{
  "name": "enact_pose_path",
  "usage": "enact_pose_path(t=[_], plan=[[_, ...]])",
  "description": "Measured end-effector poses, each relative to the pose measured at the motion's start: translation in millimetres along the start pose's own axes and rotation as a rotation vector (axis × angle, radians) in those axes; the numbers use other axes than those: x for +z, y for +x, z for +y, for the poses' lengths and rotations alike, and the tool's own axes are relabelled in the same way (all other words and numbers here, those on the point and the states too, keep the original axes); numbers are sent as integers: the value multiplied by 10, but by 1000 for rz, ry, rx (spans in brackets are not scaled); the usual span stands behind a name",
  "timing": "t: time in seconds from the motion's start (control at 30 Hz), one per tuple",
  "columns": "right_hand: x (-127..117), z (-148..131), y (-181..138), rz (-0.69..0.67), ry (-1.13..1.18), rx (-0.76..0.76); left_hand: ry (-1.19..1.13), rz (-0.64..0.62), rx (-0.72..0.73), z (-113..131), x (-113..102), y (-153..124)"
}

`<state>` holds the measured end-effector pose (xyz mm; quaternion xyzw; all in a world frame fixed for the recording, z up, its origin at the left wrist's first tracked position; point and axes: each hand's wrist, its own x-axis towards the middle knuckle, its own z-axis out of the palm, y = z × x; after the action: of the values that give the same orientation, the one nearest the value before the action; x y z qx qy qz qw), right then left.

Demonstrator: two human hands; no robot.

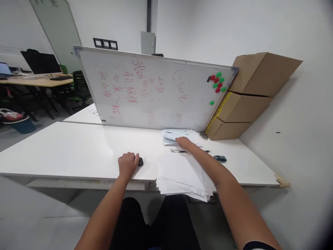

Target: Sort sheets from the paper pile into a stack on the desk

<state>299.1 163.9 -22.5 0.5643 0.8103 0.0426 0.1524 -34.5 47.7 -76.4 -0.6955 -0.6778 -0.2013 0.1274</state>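
Observation:
My left hand is on the white desk near its front edge, fingers curled. Beside the thumb, partly covered by the hand, a small black rounded object shows; its kind is not clear. My right hand reaches to a pile of papers at the foot of the whiteboard. Its fingers pinch the near edge of a pale blue printed sheet on top, and that edge appears slightly raised. Closer to me, a larger stack of white paper overhangs the desk's front edge, partly behind my right forearm.
A whiteboard with red writing and round magnets stands sideways along the desk's back. Cardboard boxes are stacked at its right. A pen and a small dark object lie right of the papers. The white desk extends left.

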Motion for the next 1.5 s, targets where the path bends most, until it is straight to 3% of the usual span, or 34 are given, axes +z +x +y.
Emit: enact_pose_path(t=[0.43, 0.83, 1.5], plan=[[80, -6, -116, 91, -45, -11, -24, -15, -18, 3, 5, -7], [-77, -48, -32, 42, -1, 14, -16, -20, -22, -4, 8, -6], [21, -148, 25, 22, -67, 4, -2, -3, -14, -9, 18, -5]])
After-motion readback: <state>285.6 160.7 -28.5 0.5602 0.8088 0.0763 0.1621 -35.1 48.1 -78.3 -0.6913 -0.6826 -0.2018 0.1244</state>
